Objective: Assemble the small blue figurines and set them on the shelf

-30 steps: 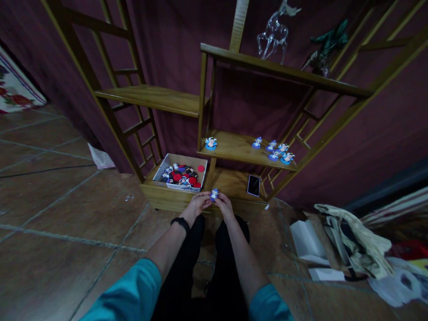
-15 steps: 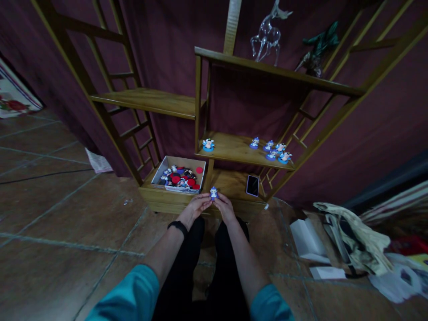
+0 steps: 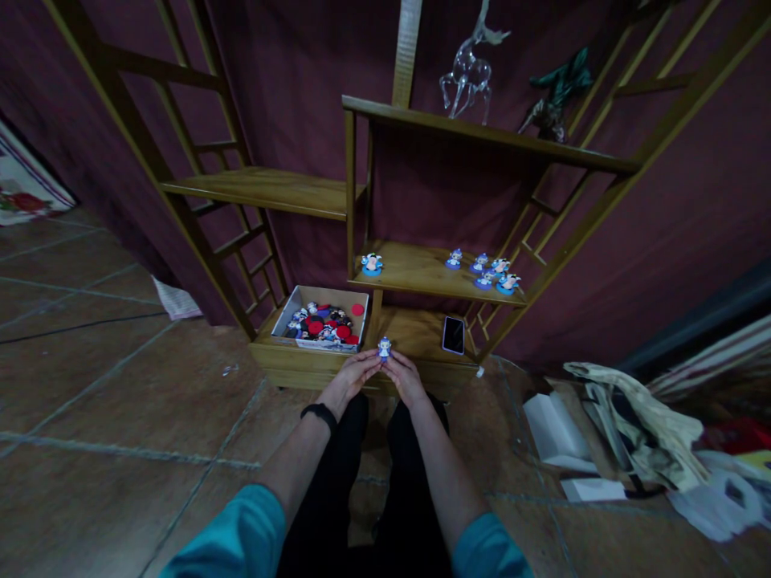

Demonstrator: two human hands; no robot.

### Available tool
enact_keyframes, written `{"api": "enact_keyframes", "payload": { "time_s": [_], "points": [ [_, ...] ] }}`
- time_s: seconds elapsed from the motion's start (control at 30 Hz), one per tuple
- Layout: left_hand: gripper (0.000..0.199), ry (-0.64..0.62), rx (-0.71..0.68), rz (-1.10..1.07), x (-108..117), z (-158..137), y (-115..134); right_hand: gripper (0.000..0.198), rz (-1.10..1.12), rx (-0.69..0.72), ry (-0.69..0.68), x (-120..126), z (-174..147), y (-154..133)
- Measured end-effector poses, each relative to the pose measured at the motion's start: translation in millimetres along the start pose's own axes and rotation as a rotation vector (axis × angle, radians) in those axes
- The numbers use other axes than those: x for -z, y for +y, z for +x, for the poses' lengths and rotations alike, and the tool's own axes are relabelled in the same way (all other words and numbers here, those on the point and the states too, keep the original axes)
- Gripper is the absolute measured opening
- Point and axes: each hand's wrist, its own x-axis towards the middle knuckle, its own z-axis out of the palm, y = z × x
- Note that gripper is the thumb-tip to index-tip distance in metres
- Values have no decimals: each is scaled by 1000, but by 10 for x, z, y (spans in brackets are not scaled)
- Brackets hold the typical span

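Note:
Between my two hands, in front of the lowest shelf, a small purple-and-white figurine (image 3: 384, 347) stands upright on its purple base. My left hand (image 3: 352, 375) grips the base from the left, and my right hand (image 3: 405, 376) grips it from the right, fingertips nearly meeting. Just beyond my left hand sits an open cardboard box (image 3: 283, 323) of loose figurine parts and red discs. On the shelf above, a blue-based figurine (image 3: 372, 265) stands at the left end. Several purple and blue figurines (image 3: 485, 281) are grouped at the right.
The wooden shelf unit (image 3: 259, 191) fills the view ahead. A phone (image 3: 454, 335) lies on the lowest shelf at right. Up top stand a clear glass deer (image 3: 468, 72) and a dark green statue (image 3: 557, 96). On the floor at right are a cloth bag (image 3: 654, 425) and white boxes (image 3: 557, 429).
The view has tilted and shifted slightly, so the shelves sit a little lower and further left. Both hands keep hold of the figurine in about the same place.

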Motion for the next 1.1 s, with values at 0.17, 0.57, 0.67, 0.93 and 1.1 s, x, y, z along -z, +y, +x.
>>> {"api": "enact_keyframes", "payload": {
  "time_s": [0.17, 0.57, 0.67, 0.93, 1.1],
  "points": [
    [27, -13, -1, 13, -1, -1, -6, 37, 3, -8, 32, -4, 12, 1],
    [27, 14, -67, 22, 17, 33, -68, 33, 41, -21, 13, 29, 38, 33],
    [27, 8, -66, 25, 12, 27, -64, 32, 54, -38, 5, 44, 45, 39],
    [24, -4, -55, 11, 8, 24, -43, 32, 43, -74, 57, 53, 40, 27],
    [27, -31, -69, -4, 25, 29, -54, 32, 39, -90, 81, 54, 61, 38]
  ]
}}
